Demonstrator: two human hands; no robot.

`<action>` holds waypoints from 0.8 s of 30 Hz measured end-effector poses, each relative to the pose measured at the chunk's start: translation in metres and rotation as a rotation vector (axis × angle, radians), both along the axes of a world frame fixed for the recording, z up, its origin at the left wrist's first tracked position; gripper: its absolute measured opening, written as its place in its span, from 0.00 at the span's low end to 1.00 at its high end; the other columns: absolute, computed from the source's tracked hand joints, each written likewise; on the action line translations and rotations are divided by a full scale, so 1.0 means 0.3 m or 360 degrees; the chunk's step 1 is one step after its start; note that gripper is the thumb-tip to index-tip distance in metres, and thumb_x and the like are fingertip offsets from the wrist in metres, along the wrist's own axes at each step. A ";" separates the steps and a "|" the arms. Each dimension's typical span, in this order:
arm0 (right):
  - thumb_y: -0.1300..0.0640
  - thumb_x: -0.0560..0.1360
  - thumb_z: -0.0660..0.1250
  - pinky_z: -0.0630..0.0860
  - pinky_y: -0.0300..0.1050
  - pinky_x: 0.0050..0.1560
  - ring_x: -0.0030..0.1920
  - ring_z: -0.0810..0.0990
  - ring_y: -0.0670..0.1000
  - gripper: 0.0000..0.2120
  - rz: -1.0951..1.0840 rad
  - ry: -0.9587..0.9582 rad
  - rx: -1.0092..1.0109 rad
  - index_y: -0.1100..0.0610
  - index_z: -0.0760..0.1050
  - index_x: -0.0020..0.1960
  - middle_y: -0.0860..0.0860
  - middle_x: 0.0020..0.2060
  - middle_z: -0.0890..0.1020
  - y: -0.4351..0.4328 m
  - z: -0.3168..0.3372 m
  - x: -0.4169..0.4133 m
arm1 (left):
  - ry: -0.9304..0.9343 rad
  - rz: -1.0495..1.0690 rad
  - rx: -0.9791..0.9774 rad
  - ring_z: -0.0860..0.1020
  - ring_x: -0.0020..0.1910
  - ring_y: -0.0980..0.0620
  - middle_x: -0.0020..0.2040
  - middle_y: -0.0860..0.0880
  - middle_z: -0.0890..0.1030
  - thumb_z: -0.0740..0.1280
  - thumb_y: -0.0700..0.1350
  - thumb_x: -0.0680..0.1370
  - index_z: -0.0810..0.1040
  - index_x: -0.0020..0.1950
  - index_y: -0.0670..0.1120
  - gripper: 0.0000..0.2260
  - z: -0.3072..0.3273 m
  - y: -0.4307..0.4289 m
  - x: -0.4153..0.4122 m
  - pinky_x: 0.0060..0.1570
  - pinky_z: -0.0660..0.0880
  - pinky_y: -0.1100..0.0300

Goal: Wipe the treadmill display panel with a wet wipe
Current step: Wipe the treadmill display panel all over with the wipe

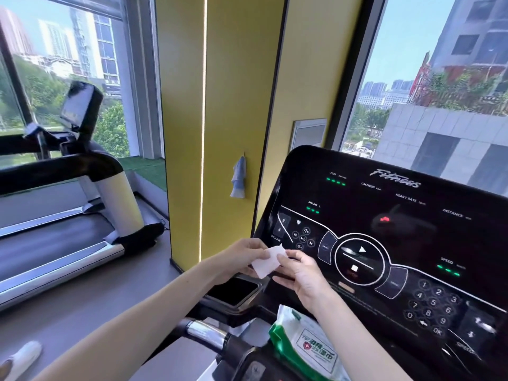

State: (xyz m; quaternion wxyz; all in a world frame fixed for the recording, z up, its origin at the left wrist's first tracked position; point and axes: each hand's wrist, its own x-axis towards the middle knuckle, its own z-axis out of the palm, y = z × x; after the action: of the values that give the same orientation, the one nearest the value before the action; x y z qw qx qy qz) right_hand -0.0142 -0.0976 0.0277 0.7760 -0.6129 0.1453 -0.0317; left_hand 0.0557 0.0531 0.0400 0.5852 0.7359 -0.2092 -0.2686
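Observation:
A folded white wet wipe (268,259) is held between both hands in front of the lower left corner of the black treadmill display panel (384,215). My left hand (242,258) pinches its left side and my right hand (301,276) pinches its right side. The wipe hangs just off the panel's left edge, near the incline buttons; I cannot tell whether it touches the panel. A green and white wet wipe pack (305,347) lies on the console ledge below my right forearm. The panel shows green readouts and white button markings.
A yellow pillar (220,119) with a blue cloth (238,177) hung on it stands left of the console. Another treadmill (68,215) sits at the left by the window. A black tray pocket (233,292) and chrome handlebar (204,332) lie below my hands.

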 end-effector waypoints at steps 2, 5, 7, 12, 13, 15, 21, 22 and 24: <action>0.62 0.74 0.67 0.80 0.49 0.46 0.47 0.81 0.54 0.08 -0.0032 -0.0024 -0.0085 0.62 0.73 0.53 0.58 0.46 0.81 0.008 -0.002 0.008 | 0.0011 0.0012 -0.0006 0.79 0.46 0.48 0.47 0.43 0.81 0.65 0.43 0.78 0.76 0.44 0.44 0.04 -0.006 0.008 0.005 0.52 0.78 0.51; 0.66 0.74 0.67 0.80 0.47 0.45 0.42 0.80 0.52 0.06 -0.0096 -0.0052 -0.0165 0.62 0.74 0.50 0.56 0.40 0.81 0.020 -0.018 0.019 | -0.0113 0.0115 0.0132 0.77 0.41 0.51 0.43 0.45 0.79 0.67 0.42 0.76 0.77 0.40 0.45 0.05 -0.030 0.011 0.016 0.48 0.76 0.56; 0.70 0.74 0.65 0.79 0.49 0.46 0.41 0.80 0.52 0.07 -0.0148 -0.0074 -0.0178 0.61 0.74 0.50 0.56 0.40 0.82 0.032 -0.030 0.029 | -0.0138 0.0164 0.0161 0.76 0.40 0.51 0.43 0.45 0.79 0.69 0.42 0.74 0.77 0.39 0.45 0.04 -0.049 0.008 0.022 0.45 0.74 0.57; 0.70 0.72 0.67 0.77 0.49 0.51 0.44 0.81 0.53 0.15 -0.0254 -0.0104 -0.0319 0.55 0.74 0.54 0.54 0.38 0.84 0.029 -0.058 0.062 | 0.0074 0.0126 -0.0070 0.79 0.41 0.52 0.45 0.46 0.80 0.72 0.41 0.72 0.75 0.57 0.49 0.15 -0.092 -0.011 0.045 0.43 0.78 0.59; 0.69 0.71 0.67 0.77 0.48 0.51 0.44 0.81 0.52 0.16 -0.0274 -0.0111 -0.0383 0.54 0.74 0.54 0.53 0.38 0.84 0.023 -0.063 0.068 | 0.0045 0.0130 -0.0039 0.79 0.38 0.53 0.41 0.47 0.80 0.72 0.40 0.71 0.76 0.58 0.48 0.16 -0.096 -0.019 0.053 0.41 0.77 0.60; 0.67 0.72 0.67 0.77 0.45 0.49 0.43 0.80 0.50 0.15 -0.0377 -0.0144 -0.0675 0.53 0.75 0.54 0.51 0.38 0.83 0.009 -0.072 0.071 | -0.0038 0.0141 0.0055 0.78 0.34 0.55 0.37 0.48 0.78 0.72 0.38 0.71 0.79 0.51 0.43 0.10 -0.098 -0.039 0.069 0.38 0.76 0.62; 0.66 0.74 0.59 0.67 0.46 0.65 0.66 0.69 0.51 0.21 -0.0474 -0.0123 -0.2501 0.56 0.71 0.66 0.51 0.65 0.73 -0.062 -0.131 0.032 | -0.0084 0.0342 0.0159 0.77 0.35 0.50 0.37 0.48 0.78 0.69 0.36 0.73 0.78 0.40 0.46 0.05 -0.089 -0.110 0.141 0.34 0.74 0.62; 0.67 0.74 0.59 0.63 0.47 0.70 0.70 0.65 0.52 0.23 -0.0457 -0.0084 -0.2577 0.58 0.68 0.69 0.54 0.70 0.69 -0.073 -0.143 0.026 | -0.0176 0.0375 0.0159 0.77 0.38 0.49 0.37 0.49 0.78 0.68 0.36 0.73 0.77 0.40 0.46 0.05 -0.087 -0.126 0.161 0.37 0.74 0.60; 0.67 0.71 0.64 0.60 0.48 0.72 0.72 0.63 0.53 0.26 -0.0474 -0.0062 -0.2760 0.61 0.68 0.69 0.57 0.71 0.65 -0.095 -0.161 0.022 | -0.0452 0.0511 0.0117 0.76 0.41 0.51 0.39 0.51 0.78 0.66 0.38 0.74 0.77 0.42 0.46 0.04 -0.072 -0.167 0.204 0.40 0.72 0.60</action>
State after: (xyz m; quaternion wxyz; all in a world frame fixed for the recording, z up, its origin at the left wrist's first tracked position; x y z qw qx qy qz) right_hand -0.0074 -0.1262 -0.0207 0.0273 -0.9603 0.1352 -0.2423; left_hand 0.1169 0.0030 0.0184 0.5580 0.8111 -0.1597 -0.0731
